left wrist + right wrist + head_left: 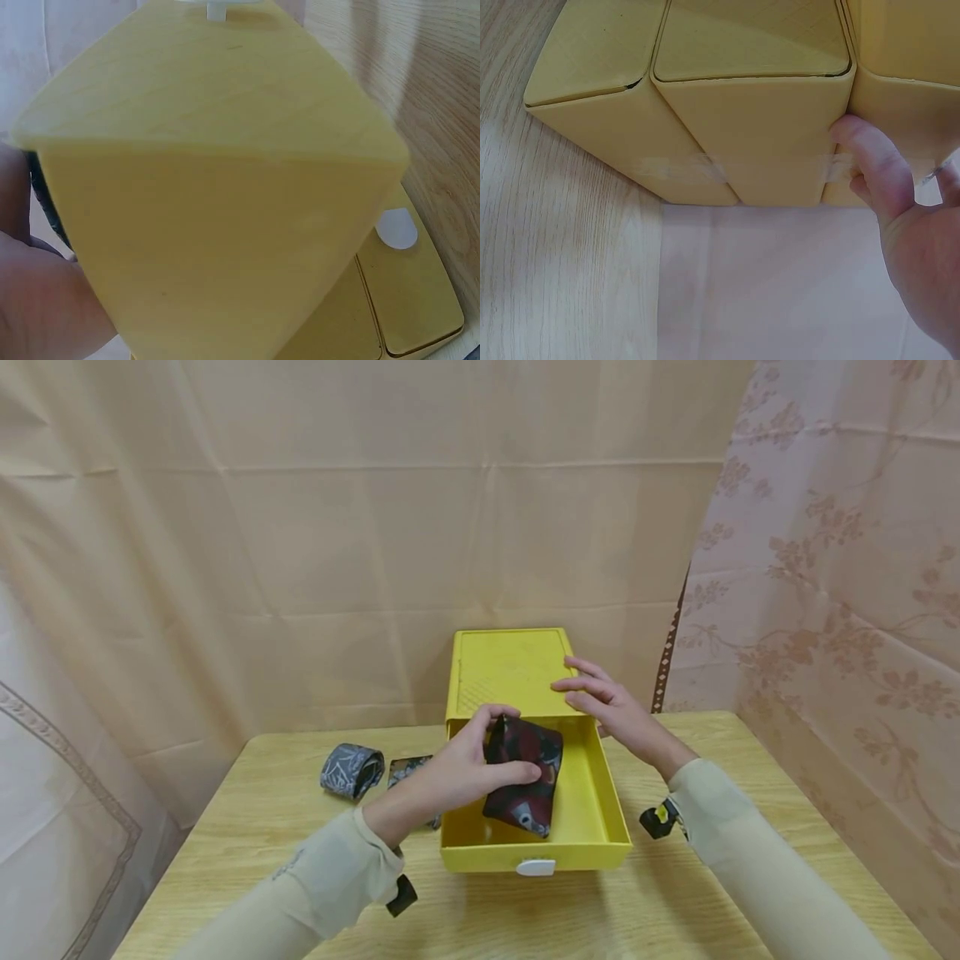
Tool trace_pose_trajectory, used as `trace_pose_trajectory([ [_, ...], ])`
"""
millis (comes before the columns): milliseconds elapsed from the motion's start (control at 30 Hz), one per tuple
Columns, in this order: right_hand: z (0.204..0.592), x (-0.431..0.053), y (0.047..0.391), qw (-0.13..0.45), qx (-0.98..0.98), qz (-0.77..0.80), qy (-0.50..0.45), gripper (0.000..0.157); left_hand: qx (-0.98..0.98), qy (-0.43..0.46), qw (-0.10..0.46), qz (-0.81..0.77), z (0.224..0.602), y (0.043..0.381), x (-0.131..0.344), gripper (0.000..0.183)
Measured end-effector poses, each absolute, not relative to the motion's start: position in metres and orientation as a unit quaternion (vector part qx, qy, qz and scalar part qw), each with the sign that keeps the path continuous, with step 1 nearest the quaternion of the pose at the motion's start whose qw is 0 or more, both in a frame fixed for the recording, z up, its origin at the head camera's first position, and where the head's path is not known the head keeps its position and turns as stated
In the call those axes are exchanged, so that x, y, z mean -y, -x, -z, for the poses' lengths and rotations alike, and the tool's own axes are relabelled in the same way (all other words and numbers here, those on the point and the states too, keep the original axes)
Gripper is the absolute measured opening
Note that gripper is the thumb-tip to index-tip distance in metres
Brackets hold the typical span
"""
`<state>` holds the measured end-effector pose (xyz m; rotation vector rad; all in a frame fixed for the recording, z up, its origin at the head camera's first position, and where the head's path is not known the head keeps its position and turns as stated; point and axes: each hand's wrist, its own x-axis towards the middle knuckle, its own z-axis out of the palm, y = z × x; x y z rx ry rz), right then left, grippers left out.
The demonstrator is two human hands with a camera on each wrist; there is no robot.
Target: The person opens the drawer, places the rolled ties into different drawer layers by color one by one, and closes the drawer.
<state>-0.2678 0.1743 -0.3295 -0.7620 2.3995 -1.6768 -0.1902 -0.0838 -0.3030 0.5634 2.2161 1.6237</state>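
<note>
A folded piece of dark red patterned cloth (523,777) is pinched in my left hand (468,758), thumb across its front and fingers behind. It is held over the pulled-out yellow drawer (588,789), which has a white handle (536,867). My right hand (611,702) rests with spread fingers on the right edge of the yellow drawer cabinet's top (510,668). In the right wrist view its thumb (877,157) touches the cabinet's side. The drawer's outside (225,225) fills the left wrist view and mostly hides the cloth.
A rolled grey patterned cloth (351,770) lies on the wooden table (255,860), left of the drawer. Beside it another dark patterned cloth (405,768) is partly hidden by my left arm. Lower drawers (420,292) show beneath the pulled-out one. Curtains (337,543) hang behind.
</note>
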Motion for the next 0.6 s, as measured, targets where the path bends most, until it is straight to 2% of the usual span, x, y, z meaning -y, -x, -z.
trace_pose_trajectory([
  [400,0.3294,-0.1743,0.2685,0.058,-0.789,0.556,0.256,0.036,-0.816,-0.188,0.161,-0.522,0.3034,0.1907,0.0802,0.071],
  [600,0.3285,-0.1746,0.2674,0.056,-0.793,0.551,0.252,0.036,-0.845,-0.177,0.202,-0.463,0.299,0.1917,0.0794,0.072],
])
